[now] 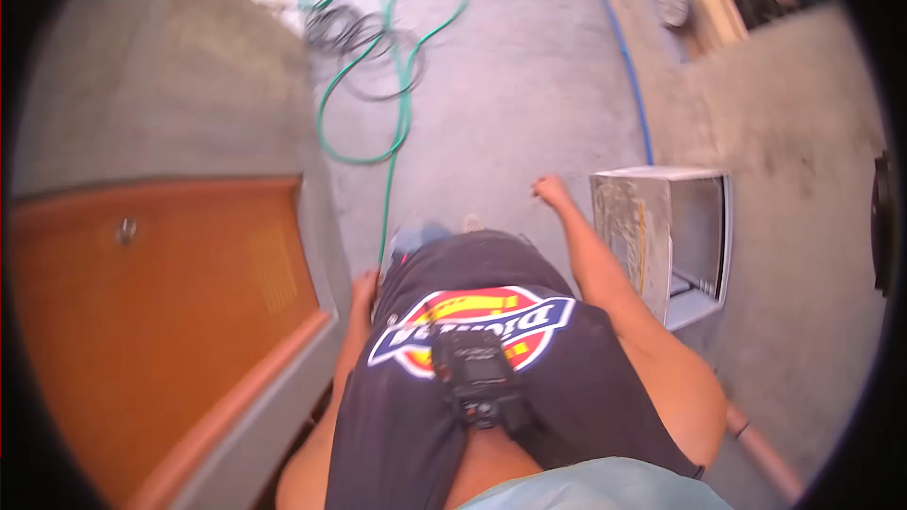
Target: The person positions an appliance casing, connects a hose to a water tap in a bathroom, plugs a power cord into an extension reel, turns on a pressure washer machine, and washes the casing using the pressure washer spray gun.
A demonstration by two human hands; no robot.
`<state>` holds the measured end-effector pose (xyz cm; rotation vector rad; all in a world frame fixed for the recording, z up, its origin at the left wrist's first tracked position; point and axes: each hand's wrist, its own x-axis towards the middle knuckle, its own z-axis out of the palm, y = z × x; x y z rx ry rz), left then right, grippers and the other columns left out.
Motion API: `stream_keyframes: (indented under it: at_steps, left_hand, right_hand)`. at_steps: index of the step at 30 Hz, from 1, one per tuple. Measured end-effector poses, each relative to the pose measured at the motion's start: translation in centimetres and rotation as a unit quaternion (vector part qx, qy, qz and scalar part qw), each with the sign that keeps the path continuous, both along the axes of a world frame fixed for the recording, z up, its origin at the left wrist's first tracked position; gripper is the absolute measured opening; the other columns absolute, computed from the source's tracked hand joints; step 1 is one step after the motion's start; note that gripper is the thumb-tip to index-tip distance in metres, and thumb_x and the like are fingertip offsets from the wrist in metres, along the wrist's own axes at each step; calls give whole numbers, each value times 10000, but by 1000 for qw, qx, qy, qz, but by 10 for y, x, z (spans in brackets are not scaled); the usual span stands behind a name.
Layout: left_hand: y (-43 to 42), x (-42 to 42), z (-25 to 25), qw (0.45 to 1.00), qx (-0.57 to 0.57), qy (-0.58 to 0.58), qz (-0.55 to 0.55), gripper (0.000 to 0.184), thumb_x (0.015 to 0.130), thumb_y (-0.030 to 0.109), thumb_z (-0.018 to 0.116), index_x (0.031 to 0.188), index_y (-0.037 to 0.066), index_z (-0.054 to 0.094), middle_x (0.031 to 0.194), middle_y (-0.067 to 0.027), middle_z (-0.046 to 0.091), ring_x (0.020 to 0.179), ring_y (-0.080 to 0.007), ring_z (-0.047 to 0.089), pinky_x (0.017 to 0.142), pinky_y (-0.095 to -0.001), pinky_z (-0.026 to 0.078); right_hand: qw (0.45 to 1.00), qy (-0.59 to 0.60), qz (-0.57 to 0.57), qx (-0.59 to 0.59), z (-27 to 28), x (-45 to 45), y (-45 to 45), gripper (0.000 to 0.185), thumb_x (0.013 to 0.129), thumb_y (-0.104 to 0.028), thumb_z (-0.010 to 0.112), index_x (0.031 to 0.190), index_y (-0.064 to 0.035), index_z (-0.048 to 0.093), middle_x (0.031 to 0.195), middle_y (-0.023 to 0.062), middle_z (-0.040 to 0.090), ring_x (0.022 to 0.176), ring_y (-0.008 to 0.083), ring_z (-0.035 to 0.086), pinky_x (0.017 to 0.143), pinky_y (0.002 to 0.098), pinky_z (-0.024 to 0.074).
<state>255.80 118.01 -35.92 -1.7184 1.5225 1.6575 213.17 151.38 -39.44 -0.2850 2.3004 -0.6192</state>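
My right hand (547,188) hangs forward of my body with its fingers curled in, and nothing shows in it. To its right stands a worn, pale box-shaped frame (631,227) with an open side, apart from the hand. My left hand (365,285) is low beside my dark printed shirt (453,269), its fingers blurred and partly hidden. The green hose (386,198) runs down to close by this hand; whether they touch I cannot tell. On my chest hangs a small black device (477,368).
Ahead on the concrete floor (510,66) lie loops of the green hose and a dark coiled cable (345,33). A blue hose (628,66) runs along the right wall. On the left is an orange-brown door (170,302) with a round knob (126,230).
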Motion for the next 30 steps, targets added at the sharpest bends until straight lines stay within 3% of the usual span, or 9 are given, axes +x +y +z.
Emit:
stream_keyframes:
  at_steps: [6, 9, 15, 17, 19, 21, 25, 27, 30]
  left_hand:
    - [-55, -176, 27, 998, -53, -8, 15, 378, 784, 382, 622, 987, 65, 600, 839, -46, 606, 659, -157, 574, 532, -322, 487]
    - [-97, -242, -8, 997, -57, -17, 46, 351, 786, 372, 621, 955, 65, 610, 816, -42, 601, 615, -149, 557, 507, -321, 478]
    - [-142, -412, -40, 997, 15, -77, 19, 332, 790, 363, 607, 924, 59, 608, 730, -38, 591, 582, -139, 554, 492, -323, 478]
    - [-158, -487, -19, 999, -32, -19, 29, 354, 782, 370, 611, 945, 56, 614, 730, -42, 601, 593, -145, 566, 504, -327, 488]
    - [-180, -558, 11, 999, -6, 44, 12, 444, 806, 408, 594, 1089, 66, 571, 987, -87, 613, 793, -183, 593, 619, -328, 490]
    - [-193, -621, 44, 995, -29, 95, -2, 444, 812, 401, 585, 1087, 54, 574, 1001, -89, 615, 800, -183, 602, 621, -313, 490]
    - [-224, -681, 54, 990, -67, 121, 2, 436, 814, 391, 583, 1076, 42, 580, 986, -86, 623, 791, -181, 608, 615, -298, 489]
    - [-243, -705, 48, 984, -106, 128, 69, 432, 774, 395, 627, 990, 21, 613, 788, -70, 624, 647, -143, 587, 518, -300, 477]
    - [-266, -707, 22, 991, -90, 19, 95, 402, 806, 373, 594, 1033, 40, 601, 910, -79, 633, 726, -164, 596, 579, -289, 486]
  right_hand:
    - [988, -12, -84, -132, 63, -159, -63, 237, 811, -218, 540, 864, -11, 645, 736, 84, 654, 737, 149, 583, 712, 307, 440]
    - [983, -2, -129, -127, 69, -232, -93, 231, 829, -207, 531, 891, -9, 634, 764, 91, 652, 762, 155, 581, 769, 308, 424]
    - [989, -20, -145, -7, 45, -328, -40, 234, 836, -214, 519, 845, -10, 632, 758, 106, 652, 728, 187, 590, 732, 332, 441]
    - [994, -23, -85, 67, 60, -345, -32, 255, 806, -228, 522, 802, -3, 642, 731, 124, 647, 694, 208, 584, 687, 344, 445]
    - [993, -35, -78, 87, 81, -362, -40, 270, 745, -225, 530, 747, 17, 649, 699, 133, 640, 681, 216, 583, 655, 358, 439]
    - [991, -55, -84, 85, 85, -392, -49, 273, 746, -225, 525, 757, 18, 648, 700, 134, 642, 682, 217, 584, 655, 359, 439]
    - [990, -86, -77, 85, 68, -455, -77, 282, 747, -225, 514, 778, 22, 646, 703, 137, 645, 685, 219, 586, 654, 362, 439]
    - [990, -98, -61, 80, 53, -504, -103, 286, 747, -225, 508, 789, 23, 646, 704, 139, 647, 687, 220, 587, 653, 363, 438]
    - [992, -104, -32, 68, 33, -593, -150, 294, 747, -224, 500, 804, 26, 645, 706, 141, 649, 689, 221, 589, 652, 364, 438]
